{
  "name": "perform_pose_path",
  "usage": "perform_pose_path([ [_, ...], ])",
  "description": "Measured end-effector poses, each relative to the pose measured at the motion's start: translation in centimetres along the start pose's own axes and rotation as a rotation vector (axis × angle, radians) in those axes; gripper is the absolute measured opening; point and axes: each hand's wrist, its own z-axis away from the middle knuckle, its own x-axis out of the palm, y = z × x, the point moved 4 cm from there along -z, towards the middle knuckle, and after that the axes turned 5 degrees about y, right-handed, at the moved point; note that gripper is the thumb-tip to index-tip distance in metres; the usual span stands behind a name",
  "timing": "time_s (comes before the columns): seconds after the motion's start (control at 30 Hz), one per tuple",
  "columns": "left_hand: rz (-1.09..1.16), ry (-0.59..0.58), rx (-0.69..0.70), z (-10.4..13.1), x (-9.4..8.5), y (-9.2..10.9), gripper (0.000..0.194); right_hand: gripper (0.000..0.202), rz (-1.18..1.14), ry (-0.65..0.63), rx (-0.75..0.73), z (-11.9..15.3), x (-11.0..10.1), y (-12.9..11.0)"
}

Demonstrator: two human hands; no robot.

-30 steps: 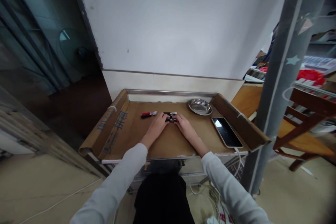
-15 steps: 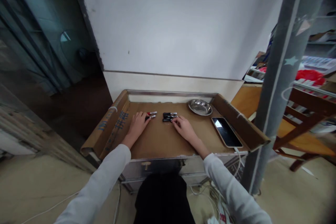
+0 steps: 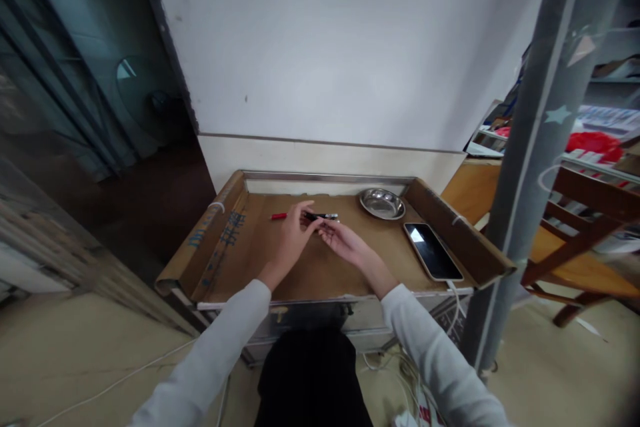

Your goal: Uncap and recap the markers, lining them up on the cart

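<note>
Two bare hands meet over black pens (image 3: 327,216) near the middle of a cardboard-lined surface (image 3: 320,273).
The left grip (image 3: 291,235) curves with thumb and forefinger apart, dark pen barrel showing between them; the right grip (image 3: 346,241) has its fingers curled in, tips against the left thumb or a pen; whether either pinches a pen, I cannot tell, as the fingers overlap. The black pens lie behind the meeting fingertips, partly hidden; a red pen (image 3: 279,216) pokes out to the left of the left grip. Farther right sit a round metal bowl (image 3: 383,205) near the back and, nearer the front, a phone (image 3: 433,252) with a white cable (image 3: 454,300) at its lower end.
</note>
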Motion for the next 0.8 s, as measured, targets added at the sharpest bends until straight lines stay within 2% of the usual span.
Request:
perform_pose_path([
  [0.07, 0.032, 0.003, -0.006, 0.0, 0.4, 0.4, 0.025, 0.016, -0.085, 0.009, 0.023, 0.3, -0.3, -0.2],
  [0.13, 0.038, -0.053, -0.002, 0.2, 0.6, 0.7, 0.022, 0.016, -0.126, 0.011, 0.027, 0.4, -0.5, -0.3],
  [0.4, 0.084, -0.260, 0.040, 0.8, 1.3, 0.5, 0.051, 0.014, -0.177, -0.002, 0.043, 0.4, -1.5, 0.6],
  [0.5, 0.142, -0.250, 0.006, 0.7, 1.5, 0.1, 0.051, 0.016, -0.181, 0.012, 0.069, 0.6, -1.4, 1.0],
  [0.63, 0.239, -0.152, -0.110, 0.6, 0.8, 0.1, 0.046, 0.015, -0.180, -0.028, 0.083, 1.0, -1.0, 0.9],
  [0.8, 0.172, -0.150, -0.089, 0.8, 0.3, 0.9, 0.029, 0.012, -0.188, -0.016, 0.045, 1.0, -0.8, 0.5],
])
